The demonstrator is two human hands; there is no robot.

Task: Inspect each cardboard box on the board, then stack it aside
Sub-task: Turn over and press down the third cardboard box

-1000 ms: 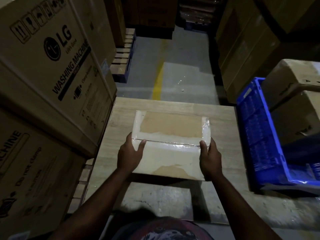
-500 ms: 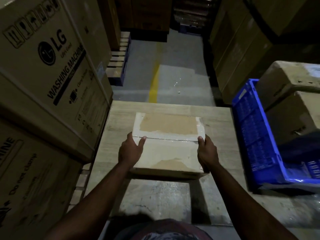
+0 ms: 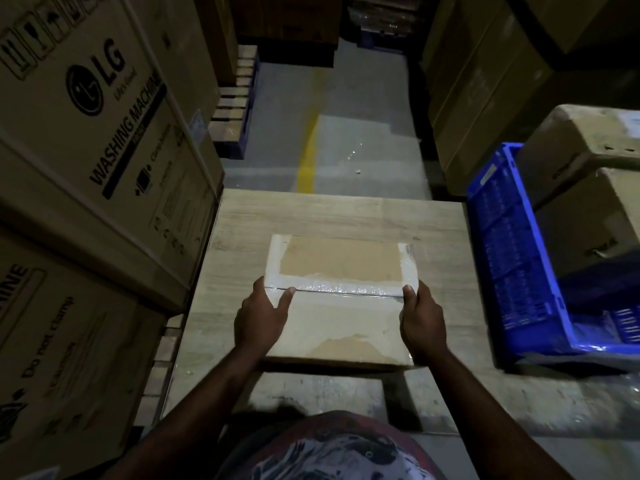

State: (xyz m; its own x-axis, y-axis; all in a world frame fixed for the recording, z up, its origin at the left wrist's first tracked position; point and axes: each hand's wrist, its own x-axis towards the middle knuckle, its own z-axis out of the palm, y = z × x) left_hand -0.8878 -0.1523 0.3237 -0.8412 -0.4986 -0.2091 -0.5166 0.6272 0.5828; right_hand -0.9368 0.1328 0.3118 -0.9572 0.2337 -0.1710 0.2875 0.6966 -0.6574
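Writing: upper washing-machine carton (image 3: 97,133) at the left reads "LG" and "WASHING MACHINE", with handling pictograms. Lower washing-machine carton (image 3: 52,358) reads "Do not clamp". The finer print is illegible.
Cardboard box (image 3: 341,306): one, flat, rectangular and brown, with glossy clear tape along the seam and edges and pale torn patches. It sits mid-tabletop.
Tabletop (image 3: 242,237): pale wood-grain board.
Left hand (image 3: 261,318): grasps the box's left edge, thumb on top at the taped seam.
Right hand (image 3: 422,320): grasps the right edge, thumb on top.
Blue crate (image 3: 509,258): one, plastic with perforated walls, just right of the tabletop.
Plain cartons (image 3: 595,220): two, brown, beyond the crate wall.
Floor (image 3: 363,133): grey concrete with one yellow line (image 3: 308,154).
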